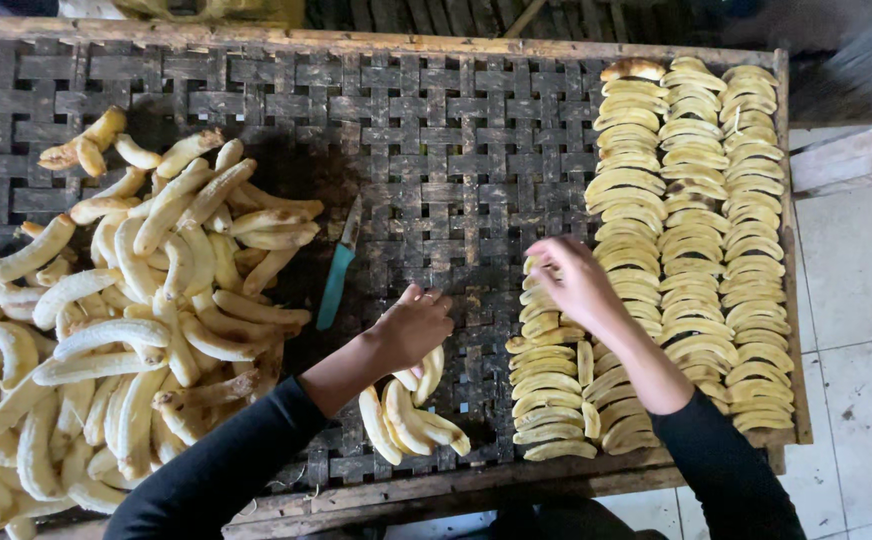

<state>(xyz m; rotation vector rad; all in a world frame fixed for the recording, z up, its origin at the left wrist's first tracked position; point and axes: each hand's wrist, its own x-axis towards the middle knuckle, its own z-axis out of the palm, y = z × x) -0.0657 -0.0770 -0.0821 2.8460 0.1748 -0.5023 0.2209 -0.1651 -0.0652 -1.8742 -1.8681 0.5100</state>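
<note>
My left hand [413,325] grips a small bunch of cut banana halves [411,415] that rest on the dark woven tray [436,150] near its front edge. Further right, my right hand [573,279] presses a banana slice [530,266] at the top of the nearest row of laid-out slices [548,385]. Three more neat rows of slices [691,220] fill the tray's right side. A big heap of peeled whole bananas [126,310] covers the left side.
A knife with a teal handle [337,282] lies on the tray between the heap and my hands. The tray has a wooden frame [426,492]. White floor tiles [861,300] show at the right.
</note>
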